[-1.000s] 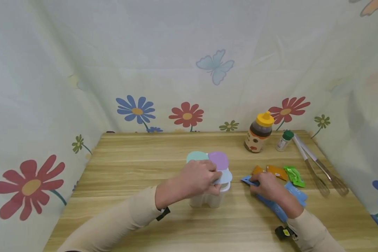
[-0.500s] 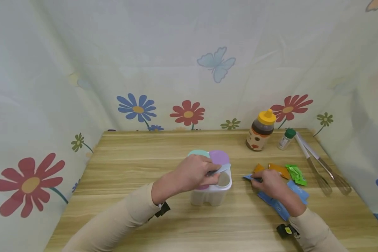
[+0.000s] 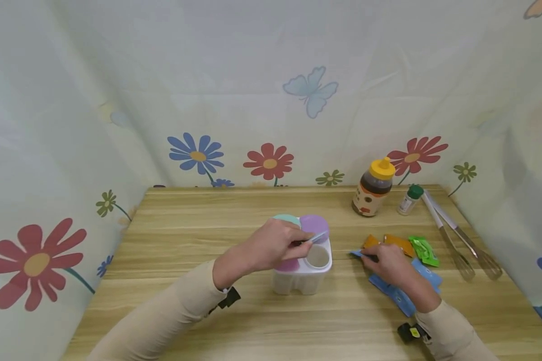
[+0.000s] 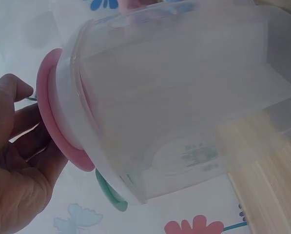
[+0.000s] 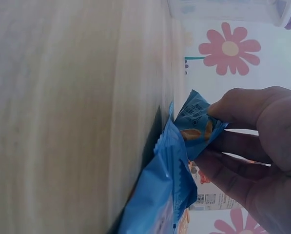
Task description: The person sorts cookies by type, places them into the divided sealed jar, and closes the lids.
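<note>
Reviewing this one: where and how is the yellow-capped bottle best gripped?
Probably round the labelled body of the bottle, below its yellow cap, coming from the near left. It stands upright, its body looks rounded, the green-capped shaker stands on its right, and the flowered cloth rises behind.

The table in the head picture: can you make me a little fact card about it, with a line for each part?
Left hand: pinches the raised blue lid
Right hand: pinches a blue packet
Container: upright, one round opening uncovered
Lids down: purple lid, green lid, pink lid
Other packets: blue, orange, green
Standing behind packets: jar, shaker
Table's right side: two whisks
</note>
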Tool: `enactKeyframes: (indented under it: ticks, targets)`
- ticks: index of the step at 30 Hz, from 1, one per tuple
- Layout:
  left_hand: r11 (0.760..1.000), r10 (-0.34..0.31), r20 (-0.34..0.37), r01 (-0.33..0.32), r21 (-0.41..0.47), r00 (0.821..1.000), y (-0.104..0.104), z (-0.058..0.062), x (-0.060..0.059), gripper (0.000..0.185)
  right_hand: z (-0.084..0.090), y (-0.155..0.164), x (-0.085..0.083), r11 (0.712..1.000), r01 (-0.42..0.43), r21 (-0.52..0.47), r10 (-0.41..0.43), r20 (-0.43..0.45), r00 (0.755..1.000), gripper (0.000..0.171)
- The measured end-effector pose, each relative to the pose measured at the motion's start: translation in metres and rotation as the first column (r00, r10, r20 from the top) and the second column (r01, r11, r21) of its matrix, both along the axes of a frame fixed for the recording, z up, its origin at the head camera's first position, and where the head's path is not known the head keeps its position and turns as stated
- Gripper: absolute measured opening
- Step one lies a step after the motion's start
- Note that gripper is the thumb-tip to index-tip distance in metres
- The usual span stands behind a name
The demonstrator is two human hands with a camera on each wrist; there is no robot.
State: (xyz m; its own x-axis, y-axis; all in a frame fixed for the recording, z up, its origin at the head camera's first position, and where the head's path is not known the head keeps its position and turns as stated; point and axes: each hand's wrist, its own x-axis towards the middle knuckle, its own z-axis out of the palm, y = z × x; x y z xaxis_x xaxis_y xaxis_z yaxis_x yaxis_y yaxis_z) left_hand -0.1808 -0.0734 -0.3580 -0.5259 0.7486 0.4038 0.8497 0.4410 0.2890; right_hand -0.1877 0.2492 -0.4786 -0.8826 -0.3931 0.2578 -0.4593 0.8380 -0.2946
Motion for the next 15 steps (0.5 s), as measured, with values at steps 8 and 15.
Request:
enactKeyframes:
  ticks: [8,15]
  targets:
    - [1.000,-0.003,0.051,0.002,0.018,0.999,-0.0020,-0.0003,-0.0017,0.019,-0.0018,0.0032,0.0018,0.999,-0.012,-0.047,0.009,-0.071,0.997,0.009]
    - [0.999,-0.008,0.046,0.006,0.035,0.999,-0.0010,-0.0026,-0.0014,0.016,-0.0002,0.0056,0.0032,0.994,-0.019,-0.105,0.003,-0.154,0.988,0.009]
